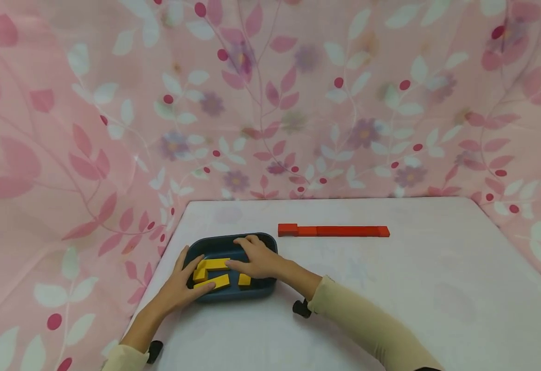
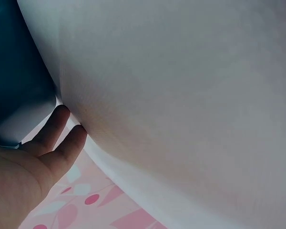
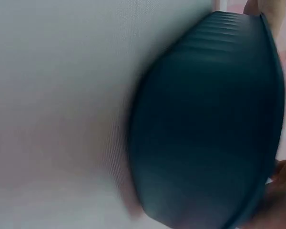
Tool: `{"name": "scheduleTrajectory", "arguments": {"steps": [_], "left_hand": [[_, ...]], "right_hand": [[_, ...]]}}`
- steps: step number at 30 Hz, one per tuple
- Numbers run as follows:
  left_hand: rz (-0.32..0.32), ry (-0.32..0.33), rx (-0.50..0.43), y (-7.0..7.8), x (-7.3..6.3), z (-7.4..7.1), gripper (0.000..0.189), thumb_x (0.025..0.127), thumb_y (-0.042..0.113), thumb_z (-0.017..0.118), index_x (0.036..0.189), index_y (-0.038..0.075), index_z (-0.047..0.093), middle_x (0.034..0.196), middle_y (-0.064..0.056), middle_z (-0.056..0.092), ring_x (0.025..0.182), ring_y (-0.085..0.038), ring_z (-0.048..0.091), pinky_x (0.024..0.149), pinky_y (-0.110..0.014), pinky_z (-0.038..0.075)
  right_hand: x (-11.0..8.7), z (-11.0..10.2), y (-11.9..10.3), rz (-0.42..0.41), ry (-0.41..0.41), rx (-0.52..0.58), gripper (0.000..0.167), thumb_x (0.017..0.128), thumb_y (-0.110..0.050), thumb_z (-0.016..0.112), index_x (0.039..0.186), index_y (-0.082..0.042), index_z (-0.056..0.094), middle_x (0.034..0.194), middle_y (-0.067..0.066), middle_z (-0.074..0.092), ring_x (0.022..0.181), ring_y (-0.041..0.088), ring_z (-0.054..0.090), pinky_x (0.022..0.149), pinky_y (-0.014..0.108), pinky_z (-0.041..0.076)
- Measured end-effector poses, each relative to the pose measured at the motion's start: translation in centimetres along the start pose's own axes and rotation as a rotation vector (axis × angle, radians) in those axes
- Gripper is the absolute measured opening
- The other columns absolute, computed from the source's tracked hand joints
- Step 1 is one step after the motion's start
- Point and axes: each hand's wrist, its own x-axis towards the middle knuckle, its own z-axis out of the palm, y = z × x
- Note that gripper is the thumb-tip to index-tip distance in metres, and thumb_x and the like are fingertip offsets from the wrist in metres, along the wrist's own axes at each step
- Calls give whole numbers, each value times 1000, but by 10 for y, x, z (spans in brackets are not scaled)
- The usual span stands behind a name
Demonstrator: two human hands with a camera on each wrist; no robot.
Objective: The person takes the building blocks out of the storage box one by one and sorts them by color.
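Observation:
A dark teal plastic tray [image 1: 233, 297] sits on the left half of the table, with several yellow blocks [image 1: 217, 264] lying inside. My left hand [image 1: 180, 286] is at the tray's left end, its thumb and a finger reaching over the rim by the yellow blocks. Two of its fingers [image 2: 62, 143] show outside the tray wall in the left wrist view. My right hand [image 1: 258, 259] reaches in over the right side, fingers spread. Its thumb is close to the end of a long yellow block; whether they touch I cannot tell. The right wrist view mainly shows the tray's outer wall [image 3: 205, 124].
Behind and right of the tray, red blocks [image 1: 344, 231] lie end to end in a straight row. White cloth [image 1: 368, 288] covers the table. Pink floral fabric [image 1: 270, 103] hangs along the back and sides. A small black device [image 1: 302, 309] is under the right wrist.

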Motion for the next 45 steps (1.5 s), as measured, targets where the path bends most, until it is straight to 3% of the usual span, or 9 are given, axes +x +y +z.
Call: {"name": "scheduleTrajectory", "arguments": {"steps": [4, 8, 13, 18, 24, 32, 45], "left_hand": [[-3, 1, -8, 0, 1, 0, 91, 83, 64, 66, 154, 17, 35, 166, -20, -5, 142, -57, 22, 102, -78, 31], [-18, -9, -9, 2, 3, 0, 92, 82, 65, 66, 154, 18, 34, 166, -18, -6, 144, -56, 20, 103, -77, 30], [-31, -17, -17, 5, 5, 2, 92, 82, 66, 66, 154, 19, 35, 166, -17, -7, 144, -54, 19, 104, -76, 30], [-31, -27, -17, 6, 5, 4, 90, 82, 66, 66, 153, 18, 37, 166, -17, -7, 144, -54, 19, 104, -76, 31], [-40, -15, -19, 6, 3, 2, 90, 82, 66, 66, 153, 19, 38, 166, -17, -7, 144, -55, 19, 103, -76, 31], [-32, -11, -22, 5, 3, 3, 90, 83, 65, 66, 153, 17, 36, 166, -19, -6, 143, -56, 20, 102, -76, 32], [-31, -50, 20, 2, 3, -3, 98, 82, 69, 63, 158, 19, 25, 165, -18, -8, 139, -57, 28, 98, -75, 39]], "right_hand": [[11, 13, 1, 95, 96, -13, 70, 95, -62, 49, 146, -13, 46, 149, 14, 43, 133, 29, 47, 109, 49, 45], [17, 19, 3, 199, 170, -34, 64, 94, -56, 58, 138, -11, 54, 140, 13, 53, 121, 27, 55, 106, 45, 49], [21, 27, 5, 291, 166, -59, 55, 87, -36, 76, 133, -11, 58, 134, 12, 56, 112, 25, 57, 102, 42, 52], [23, 33, 6, 297, 123, -97, 55, 80, -19, 82, 131, -11, 61, 130, 10, 58, 107, 23, 56, 99, 39, 53], [29, 33, 5, 299, 94, -127, 52, 79, -17, 82, 127, -12, 64, 120, 8, 60, 98, 21, 54, 93, 35, 55], [33, 37, 6, 300, -6, -122, 38, 81, -26, 82, 115, -14, 68, 98, 2, 55, 82, 15, 51, 69, 24, 50], [37, 45, 3, 229, -35, -165, 35, 81, -33, 82, 109, -17, 67, 95, -2, 54, 78, 12, 52, 65, 21, 47]]}}
